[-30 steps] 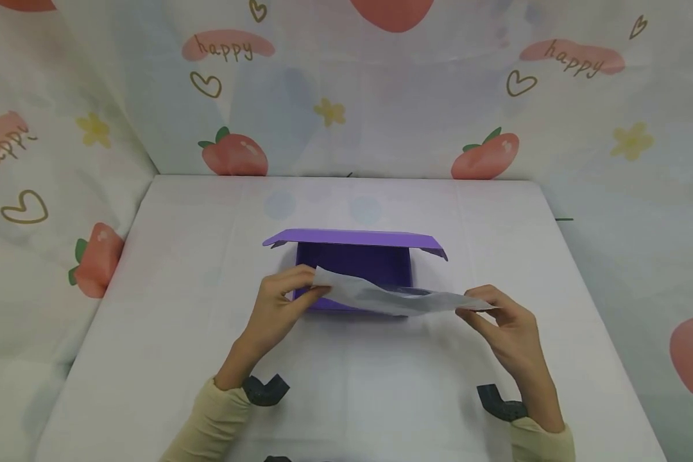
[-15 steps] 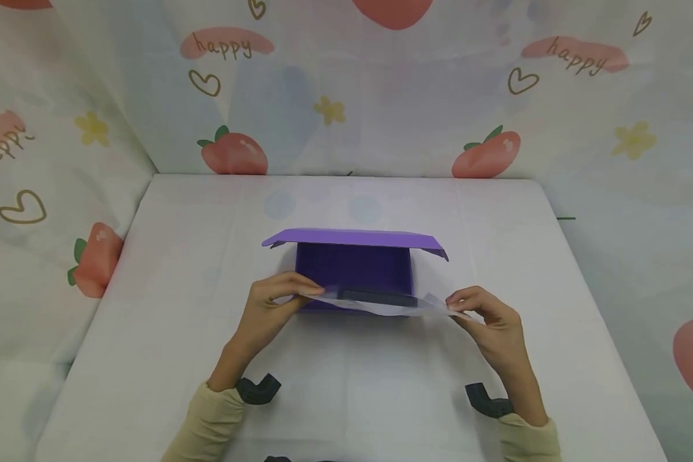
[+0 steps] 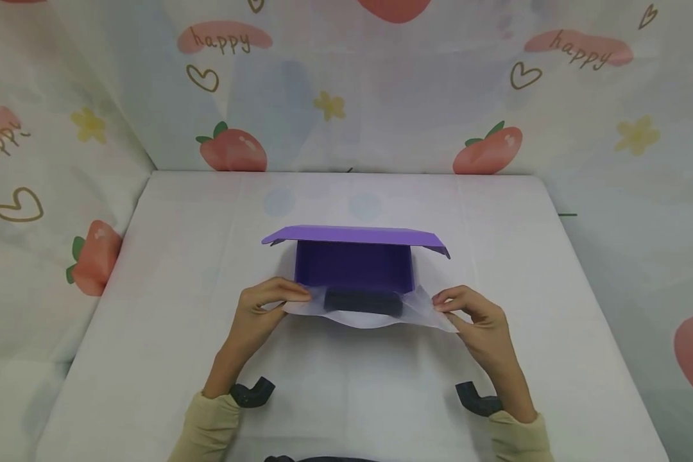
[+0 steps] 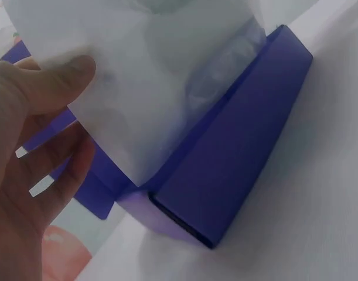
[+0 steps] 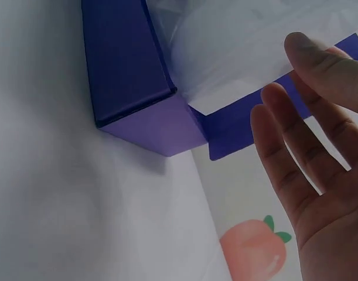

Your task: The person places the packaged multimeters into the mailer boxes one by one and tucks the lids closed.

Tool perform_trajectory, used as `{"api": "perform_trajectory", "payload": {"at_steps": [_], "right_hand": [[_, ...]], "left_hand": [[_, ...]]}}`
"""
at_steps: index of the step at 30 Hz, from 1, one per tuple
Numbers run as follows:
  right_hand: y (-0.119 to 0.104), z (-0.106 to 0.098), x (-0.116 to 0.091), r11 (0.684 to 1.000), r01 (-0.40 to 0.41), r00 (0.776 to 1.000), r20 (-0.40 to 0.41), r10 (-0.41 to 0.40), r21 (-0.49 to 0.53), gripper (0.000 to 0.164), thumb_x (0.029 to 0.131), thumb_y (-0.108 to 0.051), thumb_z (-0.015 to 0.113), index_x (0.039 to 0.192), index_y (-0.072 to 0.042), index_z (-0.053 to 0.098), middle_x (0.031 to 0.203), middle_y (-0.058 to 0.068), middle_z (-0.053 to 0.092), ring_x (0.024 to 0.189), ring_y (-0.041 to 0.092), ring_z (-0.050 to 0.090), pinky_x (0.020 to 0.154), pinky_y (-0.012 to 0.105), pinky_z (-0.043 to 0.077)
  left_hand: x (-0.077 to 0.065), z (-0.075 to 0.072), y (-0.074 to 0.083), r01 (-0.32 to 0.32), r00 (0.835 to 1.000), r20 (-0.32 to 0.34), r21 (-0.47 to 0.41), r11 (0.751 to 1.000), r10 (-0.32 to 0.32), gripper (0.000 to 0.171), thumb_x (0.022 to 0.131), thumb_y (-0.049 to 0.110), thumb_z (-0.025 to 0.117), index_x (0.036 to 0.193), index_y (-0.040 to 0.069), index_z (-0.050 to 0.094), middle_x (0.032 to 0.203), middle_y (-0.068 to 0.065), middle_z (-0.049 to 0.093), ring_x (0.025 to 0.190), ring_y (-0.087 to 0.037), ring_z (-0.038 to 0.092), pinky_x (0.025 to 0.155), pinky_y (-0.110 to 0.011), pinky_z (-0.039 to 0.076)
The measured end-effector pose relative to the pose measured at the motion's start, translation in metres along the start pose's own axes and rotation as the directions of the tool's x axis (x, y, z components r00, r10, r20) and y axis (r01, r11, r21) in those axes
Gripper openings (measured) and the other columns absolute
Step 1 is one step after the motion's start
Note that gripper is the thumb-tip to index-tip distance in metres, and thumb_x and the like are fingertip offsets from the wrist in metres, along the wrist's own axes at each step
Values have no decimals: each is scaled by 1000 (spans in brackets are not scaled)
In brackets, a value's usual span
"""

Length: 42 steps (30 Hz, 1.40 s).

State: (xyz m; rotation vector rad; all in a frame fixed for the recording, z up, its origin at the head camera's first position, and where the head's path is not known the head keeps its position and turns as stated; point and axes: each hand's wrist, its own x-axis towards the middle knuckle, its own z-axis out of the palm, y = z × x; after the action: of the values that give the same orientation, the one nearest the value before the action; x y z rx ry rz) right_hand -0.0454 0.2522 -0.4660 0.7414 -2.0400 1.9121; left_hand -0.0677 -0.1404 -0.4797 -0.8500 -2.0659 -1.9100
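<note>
An open purple cardboard box (image 3: 352,264) stands mid-table, its lid (image 3: 355,235) raised at the back. Over its front edge the person holds a translucent whitish plastic sheet or bag (image 3: 420,309); which of the two, I cannot tell. A dark oblong thing (image 3: 362,301) shows in or on it, its kind unclear. My left hand (image 3: 265,309) pinches the left end between thumb and fingers. At the right end my right hand (image 3: 478,321) pinches the other corner. In the left wrist view the thumb lies flat on the plastic (image 4: 120,52), just above the box's front wall (image 4: 237,134).
The box rests on a white-covered table (image 3: 346,385). Behind and to the sides hangs a printed cloth (image 3: 381,96) with fruit, hearts and lettering. Black curved mounts (image 3: 253,393) sit at both wrists. A dark object (image 3: 323,459) pokes in at the bottom edge.
Both hands have moved left and slightly nearer to the person, drawing closer together. The plastic has tilted, so the dark thing, hidden at first, now shows. The box has stayed put.
</note>
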Motion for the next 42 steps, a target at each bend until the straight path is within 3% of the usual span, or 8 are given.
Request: {"api": "perform_trajectory", "payload": {"at_steps": [4, 11, 17, 26, 35, 39, 42], "right_hand": [[3, 3, -1, 999, -31, 998, 44, 33, -34, 32, 80, 30, 64, 94, 4, 74, 105, 9, 75, 106, 12, 70, 98, 18, 54], [6, 4, -3, 965, -134, 987, 57, 150, -226, 35, 82, 28, 66, 92, -5, 74, 102, 11, 73, 106, 4, 69, 99, 15, 53], [13, 4, -4, 949, -99, 991, 61, 122, -299, 34, 83, 25, 67, 94, -6, 74, 103, 14, 73, 107, 1, 67, 96, 11, 51], [19, 4, -1, 934, -86, 988, 91, 125, -348, 37, 86, 23, 67, 103, -9, 76, 107, 10, 74, 106, 2, 66, 88, 11, 53], [23, 5, 1, 927, -32, 990, 115, 80, -373, 38, 84, 23, 68, 104, -9, 76, 110, 12, 74, 110, 5, 65, 91, 11, 52], [21, 7, 1, 921, -5, 989, 133, 61, -389, 38, 84, 24, 68, 103, -7, 75, 112, 13, 73, 111, 6, 65, 90, 12, 53], [20, 7, 0, 914, 2, 988, 139, 60, -405, 38, 84, 25, 67, 103, -7, 74, 112, 13, 73, 112, 6, 65, 91, 11, 54]], "left_hand": [[-5, -4, -5, 25, 1000, -12, 27, 999, -24, 44, 84, -28, 57, 101, 3, 82, 103, -12, 79, 107, -13, 72, 93, -24, 58], [-10, -7, -18, 37, 999, -3, 0, 999, -37, 52, 78, -31, 49, 102, 3, 82, 105, -10, 79, 110, -14, 71, 97, -23, 56], [-10, -6, -25, 20, 999, 28, 10, 1000, -20, 52, 79, -30, 47, 102, 2, 82, 104, -17, 78, 112, -15, 70, 100, -23, 54], [-5, -7, -30, -29, 997, 78, 145, 989, 18, 52, 79, -33, 50, 98, 3, 82, 101, -15, 78, 106, -22, 70, 96, -16, 52], [-1, -9, -28, -84, 989, 139, 320, 944, 41, 51, 81, -31, 57, 97, 10, 83, 102, -6, 79, 103, -25, 71, 94, -16, 53], [-3, -10, -23, -93, 984, 177, 427, 899, 18, 55, 81, -30, 55, 100, 14, 83, 106, 0, 79, 107, -22, 72, 96, -25, 56], [-5, -11, -16, -89, 980, 201, 478, 874, -11, 63, 75, -30, 53, 105, 17, 82, 109, 5, 79, 114, -20, 72, 98, -33, 57]]}}
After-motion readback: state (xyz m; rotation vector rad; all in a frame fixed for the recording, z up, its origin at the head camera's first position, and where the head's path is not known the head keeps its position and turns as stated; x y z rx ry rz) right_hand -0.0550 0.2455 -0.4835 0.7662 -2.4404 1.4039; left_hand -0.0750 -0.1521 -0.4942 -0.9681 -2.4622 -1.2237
